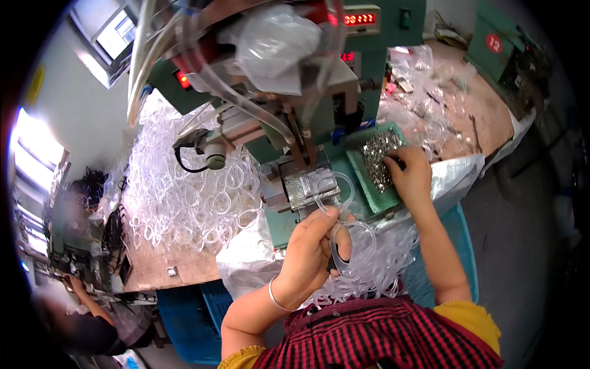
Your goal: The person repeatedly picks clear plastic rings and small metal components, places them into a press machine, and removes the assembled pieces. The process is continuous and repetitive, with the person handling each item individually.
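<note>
my left hand [316, 246] is closed in a pinch around a loop of clear plastic tubing [344, 230], held just in front of the green press machine [289, 123] at the near edge of the bench [178, 270]. the loop rises from my fingers toward the metal die block [310, 187] of the machine and touches or nearly touches it; i cannot tell which. more clear loops [375, 264] hang in a bundle below that hand, over my lap. my right hand [410, 175] lies with its fingers curled down onto the small metal parts [378, 157] in a green tray [369, 190] just right of the die block; whether it grips a part i cannot tell. a silvery plastic sheet [455, 175] lies under the tray's right edge. left of the machine, a large heap of clear tubing rings [184, 184] covers the bench's left half. clear hoses [203, 67] and a crumpled plastic bag [273, 43] hang about the machine's upper part. further clear pieces [430, 104] are scattered at the far right corner of the bench. another person [74, 307] sits at the lower left.
</note>
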{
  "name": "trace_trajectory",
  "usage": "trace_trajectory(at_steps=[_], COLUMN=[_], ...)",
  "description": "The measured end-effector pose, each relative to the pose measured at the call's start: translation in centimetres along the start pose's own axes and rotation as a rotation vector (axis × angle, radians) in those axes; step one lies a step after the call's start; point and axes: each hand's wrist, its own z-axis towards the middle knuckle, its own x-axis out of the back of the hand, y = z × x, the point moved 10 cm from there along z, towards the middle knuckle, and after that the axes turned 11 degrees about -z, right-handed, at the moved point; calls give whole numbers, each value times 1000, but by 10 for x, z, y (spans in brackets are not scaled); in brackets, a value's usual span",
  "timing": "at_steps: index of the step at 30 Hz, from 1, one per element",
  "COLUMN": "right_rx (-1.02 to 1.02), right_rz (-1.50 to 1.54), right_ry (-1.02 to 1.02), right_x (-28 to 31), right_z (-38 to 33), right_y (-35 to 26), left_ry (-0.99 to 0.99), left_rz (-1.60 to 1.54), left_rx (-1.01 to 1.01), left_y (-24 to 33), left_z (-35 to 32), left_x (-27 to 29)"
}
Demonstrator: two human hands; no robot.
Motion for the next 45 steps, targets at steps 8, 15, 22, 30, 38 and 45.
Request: trace_trajectory(at_steps=[8, 15, 22, 30, 38, 45], right_rx=[7, -131, -287, -231, -268, -63], right_rz=[136, 444, 632, 562, 622, 886], right_ry=[73, 56, -35, 9, -74, -409], right_x=[9, 5, -12, -5, 29, 8], right_z=[-8, -12, -21, -27, -45, 29], right_y=[-7, -19, -10, -4, 13, -117], left_ry=[-32, -639, -644, -571, 591, 610], left_rz=[484, 343, 393, 493, 1093, 1990], left_rx=[-334, -807, -907, -1104, -931, -927], left_y=[37, 80, 86, 103, 172, 125], left_z=[-23, -140, -139, -147, -73, -25], left_x=[7, -82, -90, -75, 144, 143])
